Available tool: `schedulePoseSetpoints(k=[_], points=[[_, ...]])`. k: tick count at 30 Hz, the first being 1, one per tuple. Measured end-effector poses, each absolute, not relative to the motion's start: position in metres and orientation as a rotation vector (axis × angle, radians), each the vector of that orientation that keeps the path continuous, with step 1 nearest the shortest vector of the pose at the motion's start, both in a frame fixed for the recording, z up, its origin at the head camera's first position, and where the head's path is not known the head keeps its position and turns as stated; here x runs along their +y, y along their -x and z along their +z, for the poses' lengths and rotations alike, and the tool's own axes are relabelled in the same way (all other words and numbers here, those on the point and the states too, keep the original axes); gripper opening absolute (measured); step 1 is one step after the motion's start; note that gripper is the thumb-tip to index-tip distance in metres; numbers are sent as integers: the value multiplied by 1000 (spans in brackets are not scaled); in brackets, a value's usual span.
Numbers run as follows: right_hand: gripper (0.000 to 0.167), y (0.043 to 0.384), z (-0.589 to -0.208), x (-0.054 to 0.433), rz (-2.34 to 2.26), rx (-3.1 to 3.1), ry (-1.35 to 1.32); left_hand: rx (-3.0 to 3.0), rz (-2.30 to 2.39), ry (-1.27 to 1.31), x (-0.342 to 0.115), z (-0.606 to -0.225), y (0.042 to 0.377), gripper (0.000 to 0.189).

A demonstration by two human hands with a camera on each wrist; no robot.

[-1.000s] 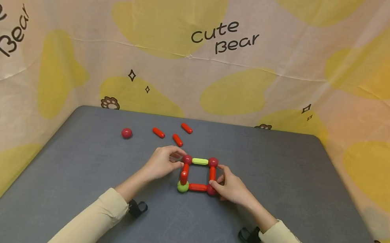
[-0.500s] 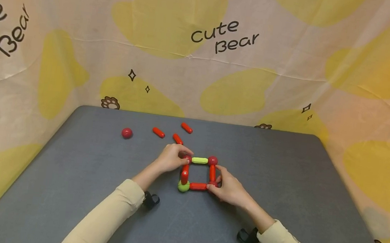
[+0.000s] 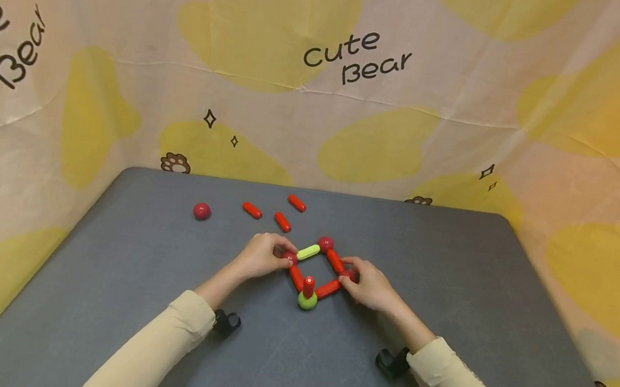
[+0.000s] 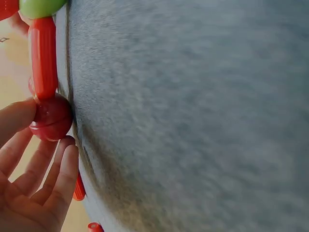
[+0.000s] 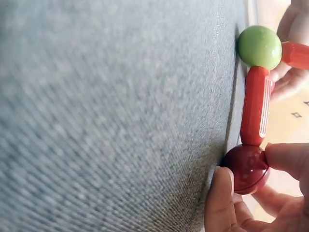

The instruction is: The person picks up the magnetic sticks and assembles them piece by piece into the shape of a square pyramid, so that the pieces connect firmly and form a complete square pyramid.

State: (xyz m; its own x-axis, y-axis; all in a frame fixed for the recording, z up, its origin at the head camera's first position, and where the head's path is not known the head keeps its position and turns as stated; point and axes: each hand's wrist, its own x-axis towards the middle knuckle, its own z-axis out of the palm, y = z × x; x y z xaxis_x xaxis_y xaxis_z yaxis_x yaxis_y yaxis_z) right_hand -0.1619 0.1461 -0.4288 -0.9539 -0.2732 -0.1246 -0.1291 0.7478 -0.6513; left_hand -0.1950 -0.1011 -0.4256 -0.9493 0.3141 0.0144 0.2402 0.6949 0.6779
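Note:
A four-sided frame of rods and balls lies on the grey table, turned so one corner faces me. The left hand pinches its left red ball between thumb and fingers. On the opposite corner, the right hand grips another red ball. A green ball forms the near corner, with a red rod standing up from it. Red rods make three sides, and a yellow-green rod makes the far left one. The far corner is a red ball.
Beyond the left hand lie three loose red rods. A single red ball rests farther left on the table. Patterned cloth hangs around the table's back and sides.
The frame has turned counterclockwise from square-on to a diamond, its green ball swinging right and nearer. The left hand shifted right, regripped the left red ball, then drew back slightly; the right hand moved slightly away.

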Motion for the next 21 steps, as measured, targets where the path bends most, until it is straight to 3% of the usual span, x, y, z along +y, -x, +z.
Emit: schedulePoseSetpoints(k=[21], points=[[28, 174, -430, 146, -996, 2744, 356, 2687, 1132, -429, -108, -422, 165, 20]])
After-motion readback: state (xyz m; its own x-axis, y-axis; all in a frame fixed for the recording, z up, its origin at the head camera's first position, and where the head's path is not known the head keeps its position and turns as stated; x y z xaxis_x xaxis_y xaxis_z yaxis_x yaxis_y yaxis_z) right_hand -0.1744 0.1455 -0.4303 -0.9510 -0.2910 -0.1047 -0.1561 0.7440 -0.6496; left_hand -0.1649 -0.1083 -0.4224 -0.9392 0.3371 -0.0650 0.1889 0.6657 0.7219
